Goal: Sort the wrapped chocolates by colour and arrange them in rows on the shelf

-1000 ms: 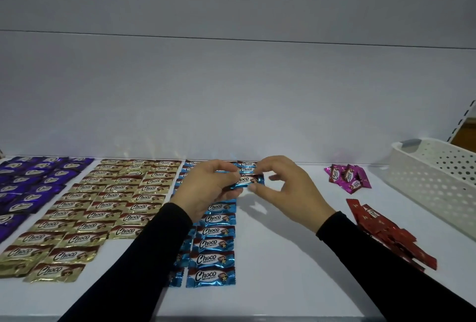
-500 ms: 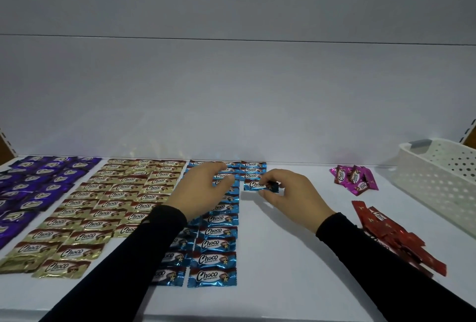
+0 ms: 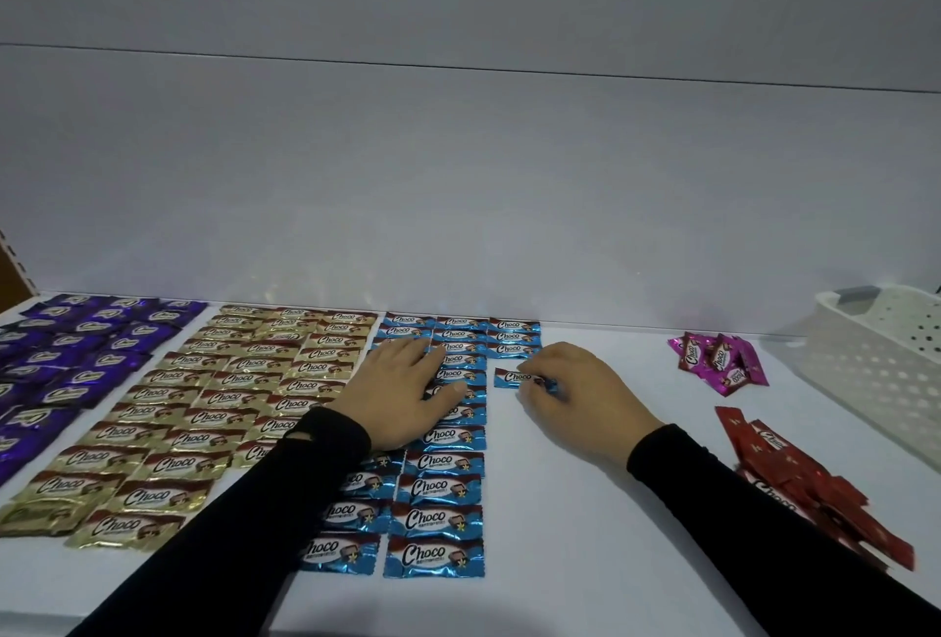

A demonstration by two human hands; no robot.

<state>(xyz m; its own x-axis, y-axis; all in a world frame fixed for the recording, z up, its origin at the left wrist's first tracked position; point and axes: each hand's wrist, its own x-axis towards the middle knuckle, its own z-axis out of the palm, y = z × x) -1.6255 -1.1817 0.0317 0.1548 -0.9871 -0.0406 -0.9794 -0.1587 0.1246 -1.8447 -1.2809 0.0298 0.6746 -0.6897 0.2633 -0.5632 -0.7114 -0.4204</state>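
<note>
On the shelf (image 3: 585,509), right hand (image 3: 575,402) pinching blue "Choco" chocolate (image 3: 511,378), left hand (image 3: 402,387) flat.

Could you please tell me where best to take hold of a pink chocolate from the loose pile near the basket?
Probably the crimped end of the topmost pink chocolate, coming from above and the front: the wrappers overlap in a heap, some tilted up, so a raised edge offers a grip without disturbing the rest.

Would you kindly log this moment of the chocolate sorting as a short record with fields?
left hand: flat on the blue rows
right hand: fingers on a blue chocolate below the third blue column
sorted: purple rows, gold rows, blue
unsorted: pink pile, red pile
basket: far right
</note>
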